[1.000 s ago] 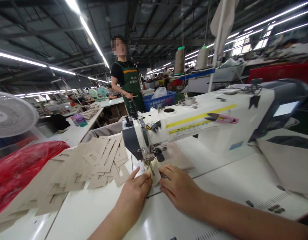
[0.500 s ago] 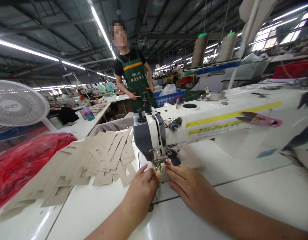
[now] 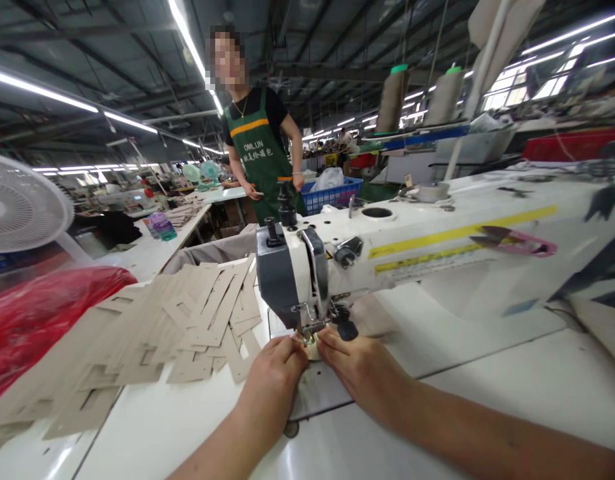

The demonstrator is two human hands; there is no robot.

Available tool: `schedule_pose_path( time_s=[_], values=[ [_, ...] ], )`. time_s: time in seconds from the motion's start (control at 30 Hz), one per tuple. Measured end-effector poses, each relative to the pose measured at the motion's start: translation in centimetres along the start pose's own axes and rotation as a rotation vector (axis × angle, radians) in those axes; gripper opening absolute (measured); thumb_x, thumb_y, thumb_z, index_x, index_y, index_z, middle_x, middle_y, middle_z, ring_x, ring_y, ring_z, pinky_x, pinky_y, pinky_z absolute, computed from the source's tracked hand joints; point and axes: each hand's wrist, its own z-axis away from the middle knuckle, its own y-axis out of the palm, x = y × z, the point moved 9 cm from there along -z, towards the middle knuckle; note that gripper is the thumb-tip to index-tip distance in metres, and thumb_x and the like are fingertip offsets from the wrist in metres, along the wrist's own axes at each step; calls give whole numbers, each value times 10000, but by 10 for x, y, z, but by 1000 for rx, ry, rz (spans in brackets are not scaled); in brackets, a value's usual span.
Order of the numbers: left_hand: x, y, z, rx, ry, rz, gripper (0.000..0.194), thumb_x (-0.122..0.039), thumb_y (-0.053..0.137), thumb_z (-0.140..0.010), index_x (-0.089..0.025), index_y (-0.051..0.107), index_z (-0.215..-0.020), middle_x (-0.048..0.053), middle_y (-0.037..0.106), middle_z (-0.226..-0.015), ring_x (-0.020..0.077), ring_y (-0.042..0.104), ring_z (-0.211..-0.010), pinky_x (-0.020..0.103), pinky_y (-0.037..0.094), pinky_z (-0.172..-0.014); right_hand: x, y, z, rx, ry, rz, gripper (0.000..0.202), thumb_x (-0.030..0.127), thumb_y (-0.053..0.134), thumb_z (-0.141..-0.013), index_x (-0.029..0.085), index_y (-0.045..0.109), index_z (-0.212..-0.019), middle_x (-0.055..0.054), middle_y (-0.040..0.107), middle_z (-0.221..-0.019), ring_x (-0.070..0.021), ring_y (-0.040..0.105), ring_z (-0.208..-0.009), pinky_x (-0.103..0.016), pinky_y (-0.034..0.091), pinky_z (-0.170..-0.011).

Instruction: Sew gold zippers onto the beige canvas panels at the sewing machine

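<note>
Both hands are at the presser foot (image 3: pixel 312 333) of a white sewing machine (image 3: pixel 437 253). On its left side, my left hand (image 3: pixel 277 370) is closed, with thumb and fingers pinched on a small pale piece (image 3: pixel 313 351) that is mostly hidden. From the right, my right hand (image 3: pixel 357 370) has its fingers pressed together, the tips on the same piece close to the needle. Behind my right hand a beige fabric piece (image 3: pixel 374 317) lies beneath the machine arm.
Many beige cut pieces (image 3: pixel 187 320) are spread at the left, beside a red plastic bag (image 3: pixel 62 313) and a white fan (image 3: pixel 22 207). Pink-handled thread snips (image 3: pixel 527 241) rest on the machine arm. A person in a green apron (image 3: pixel 260 153) stands beyond, near a blue basket (image 3: pixel 334 195).
My hands have drawn closer together at the presser foot, and my left thumb has come down beside the fingers. The view has turned slightly right. The person opposite leans a little differently.
</note>
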Motion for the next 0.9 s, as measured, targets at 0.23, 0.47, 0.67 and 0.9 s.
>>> schedule_pose_path(
  time_s=[0.23,0.47,0.67,0.9],
  values=[
    [2,2,-1,11,-12,-19,153,-66,481,-863,-148,610,-854,65,632,-817,194,611,-803,339,556,-725,-5,6,0,93,43,-89,226,27,399,-863,99,613,-863,-110,663,-854,-220,641,-857,-335,547,-765],
    [4,2,0,2,-36,32,163,-49,503,-841,-155,620,-879,72,653,-881,198,623,-833,341,560,-744,-10,16,1,185,86,-77,203,17,422,-846,110,600,-878,-107,652,-844,-217,622,-937,-338,518,-835],
    [9,5,1,-16,-53,4,167,-7,571,-779,-141,627,-862,69,655,-858,198,625,-804,329,562,-729,-11,19,0,210,102,-88,210,11,416,-840,100,600,-889,-118,655,-858,-216,628,-905,-334,518,-811],
    [14,7,2,-20,-132,23,187,13,554,-770,-149,624,-835,54,642,-822,189,617,-765,311,553,-700,-13,17,1,162,119,-52,250,45,376,-872,147,604,-887,-81,653,-825,-176,628,-833,-281,506,-754]
  ],
)
